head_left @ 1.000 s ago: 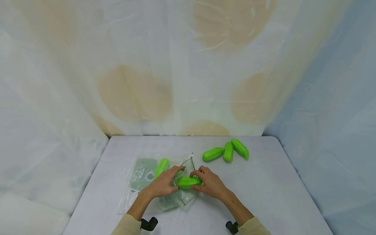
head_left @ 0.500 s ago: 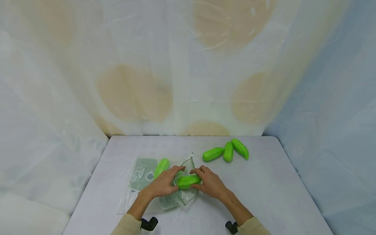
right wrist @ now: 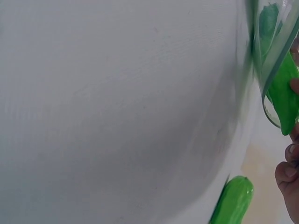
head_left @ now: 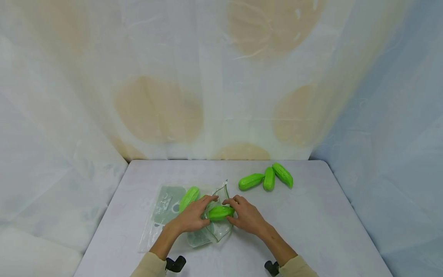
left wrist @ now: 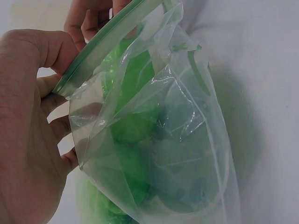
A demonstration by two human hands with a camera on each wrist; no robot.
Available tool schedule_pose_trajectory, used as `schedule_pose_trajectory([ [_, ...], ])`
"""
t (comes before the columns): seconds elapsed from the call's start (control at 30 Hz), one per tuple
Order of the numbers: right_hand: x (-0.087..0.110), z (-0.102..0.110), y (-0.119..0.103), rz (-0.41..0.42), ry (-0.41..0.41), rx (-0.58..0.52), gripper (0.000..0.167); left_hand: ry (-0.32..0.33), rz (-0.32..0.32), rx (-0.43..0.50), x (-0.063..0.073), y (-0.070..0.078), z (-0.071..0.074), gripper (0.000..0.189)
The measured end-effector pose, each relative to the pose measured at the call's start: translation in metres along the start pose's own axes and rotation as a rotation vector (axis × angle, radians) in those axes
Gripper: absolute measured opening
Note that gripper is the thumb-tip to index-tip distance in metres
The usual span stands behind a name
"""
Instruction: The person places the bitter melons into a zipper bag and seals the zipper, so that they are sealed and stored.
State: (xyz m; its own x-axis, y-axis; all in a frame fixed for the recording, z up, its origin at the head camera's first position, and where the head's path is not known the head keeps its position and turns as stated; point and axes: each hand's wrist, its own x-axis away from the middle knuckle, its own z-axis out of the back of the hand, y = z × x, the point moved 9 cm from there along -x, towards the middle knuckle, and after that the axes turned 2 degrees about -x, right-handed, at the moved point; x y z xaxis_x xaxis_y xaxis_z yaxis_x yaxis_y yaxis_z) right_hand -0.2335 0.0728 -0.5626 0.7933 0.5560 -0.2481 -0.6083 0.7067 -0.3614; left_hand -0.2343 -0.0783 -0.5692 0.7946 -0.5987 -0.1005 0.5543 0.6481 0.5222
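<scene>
A clear zip bag [head_left: 223, 231] with a green-edged mouth stands partly open, its mouth facing right. My left hand [head_left: 194, 214] grips the bag near its mouth, the thumb at the green zip strip [left wrist: 100, 49] in the left wrist view. Between thumb and fingers, my right hand [head_left: 247, 216] holds the right end of a bright green ridged gourd [head_left: 219, 213]. Most of that gourd lies inside the mouth; its pointed end [right wrist: 286, 123] still shows at the opening in the right wrist view. Farther in, another green gourd [head_left: 189, 197] lies beyond my left hand, which partly hides it.
Three more green gourds [head_left: 269, 179] lie together at the back right of the white table [head_left: 311, 231]. Flat clear plastic with a grey-green printed panel [head_left: 168, 204] spreads out on the left. Patterned curtains [head_left: 221, 77] hang behind the table and on both sides.
My right hand has pushed the gourd a little leftward, deeper into the bag. The gourd beyond my left hand has shifted slightly left. My left hand has stayed in place.
</scene>
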Motion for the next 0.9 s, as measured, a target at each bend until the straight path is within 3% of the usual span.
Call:
schedule_pose_trajectory([
  [0.47,-0.0044,-0.0019,0.0007,-0.015,0.05,0.058,0.046,-0.016,0.029,-0.005,-0.0002,-0.003,-0.0011,0.08],
  [0.67,-0.0067,-0.0049,0.0036,-0.064,0.007,0.059,0.038,-0.006,0.02,-0.006,0.0004,-0.001,0.0002,0.081],
  [0.9,-0.0062,-0.0049,0.0029,-0.057,0.0,0.038,0.039,0.001,0.014,0.003,0.0,-0.0008,0.0005,0.082],
])
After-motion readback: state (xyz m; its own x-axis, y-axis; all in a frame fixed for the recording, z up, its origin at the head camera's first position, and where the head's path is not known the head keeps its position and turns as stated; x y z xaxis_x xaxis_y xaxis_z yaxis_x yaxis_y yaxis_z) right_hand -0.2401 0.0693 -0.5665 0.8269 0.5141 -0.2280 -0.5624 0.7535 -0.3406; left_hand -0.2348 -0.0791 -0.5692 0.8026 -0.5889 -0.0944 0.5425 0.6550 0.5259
